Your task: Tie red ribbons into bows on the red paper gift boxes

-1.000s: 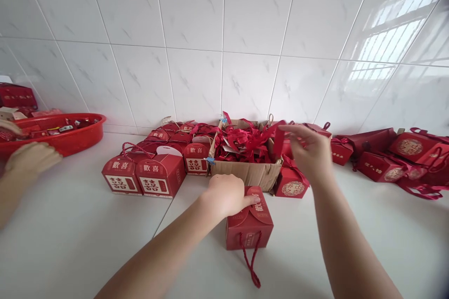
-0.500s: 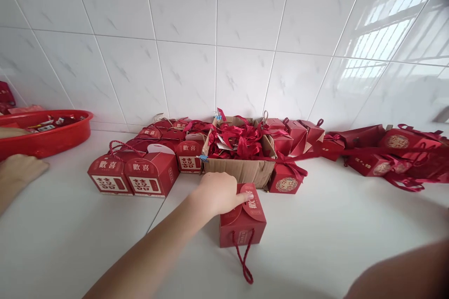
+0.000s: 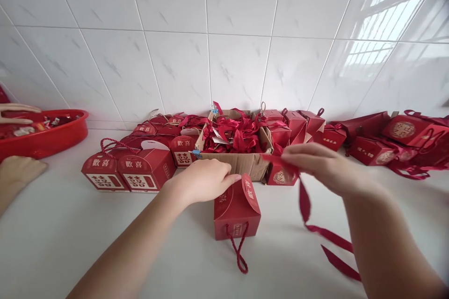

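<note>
A small red gift box (image 3: 237, 219) with gold lettering stands on the white counter, its twisted cord handle (image 3: 238, 252) hanging down the front. My left hand (image 3: 201, 182) is closed at the box's back left, its thumb along the top flap; the other fingertips are hidden. To the right, above the counter, my right hand (image 3: 315, 163) pinches a dark red ribbon (image 3: 305, 203), slightly blurred. The ribbon's tails dangle below the hand and pass by the wrist. Just behind both hands sits an open cardboard box (image 3: 245, 164) heaped with red ribbons (image 3: 242, 135).
Red boxes with white labels (image 3: 138, 177) stand in rows at left. More red boxes (image 3: 296, 124) and ribboned boxes (image 3: 400, 133) line the tiled wall at right. At far left, another person's hands (image 3: 21, 170) are by a red tub (image 3: 70, 133) of wrapped sweets.
My right hand has come in from the right with the ribbon, which was stretched out sideways and now hangs down. My left hand stays at the gift box. The other person's hand has risen in the tub.
</note>
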Available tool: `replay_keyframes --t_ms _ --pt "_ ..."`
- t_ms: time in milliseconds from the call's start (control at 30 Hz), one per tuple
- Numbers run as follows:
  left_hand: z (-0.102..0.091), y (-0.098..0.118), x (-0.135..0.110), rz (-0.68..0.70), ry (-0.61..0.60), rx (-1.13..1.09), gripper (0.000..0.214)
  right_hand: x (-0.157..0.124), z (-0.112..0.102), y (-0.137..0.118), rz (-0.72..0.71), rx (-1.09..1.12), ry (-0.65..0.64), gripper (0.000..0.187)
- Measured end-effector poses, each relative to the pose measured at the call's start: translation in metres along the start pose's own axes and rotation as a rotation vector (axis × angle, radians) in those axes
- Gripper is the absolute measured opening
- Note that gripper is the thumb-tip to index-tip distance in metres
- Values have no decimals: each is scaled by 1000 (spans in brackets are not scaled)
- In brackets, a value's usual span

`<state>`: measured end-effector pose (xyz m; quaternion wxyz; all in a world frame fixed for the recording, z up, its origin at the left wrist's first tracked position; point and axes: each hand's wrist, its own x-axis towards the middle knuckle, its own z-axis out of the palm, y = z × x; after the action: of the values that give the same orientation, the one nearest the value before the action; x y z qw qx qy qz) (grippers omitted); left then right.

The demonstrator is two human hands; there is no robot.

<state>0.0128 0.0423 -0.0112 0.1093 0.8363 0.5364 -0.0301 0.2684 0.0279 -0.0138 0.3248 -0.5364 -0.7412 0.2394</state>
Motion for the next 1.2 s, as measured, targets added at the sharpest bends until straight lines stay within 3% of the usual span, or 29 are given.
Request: replay_keyframes --t_ms 100,200,367,567,833,1200 --pt "-3 2 -2 25 53 -39 48 14 19 -12 47 209 -397 33" --pt "-7 3 -5 59 -4 -86 41 19 30 -13 82 261 -526 36" --pt "-9 5 -8 89 -74 -161 27 20 32 -6 91 235 -537 36" --pt "-8 5 -7 74 -125 -115 27 21 31 -5 92 225 -580 35" --pt "-3 8 -1 165 -19 -142 28 18 32 -6 86 231 -568 33" --pt "1 6 4 220 6 -162 27 19 29 -6 54 224 -587 34"
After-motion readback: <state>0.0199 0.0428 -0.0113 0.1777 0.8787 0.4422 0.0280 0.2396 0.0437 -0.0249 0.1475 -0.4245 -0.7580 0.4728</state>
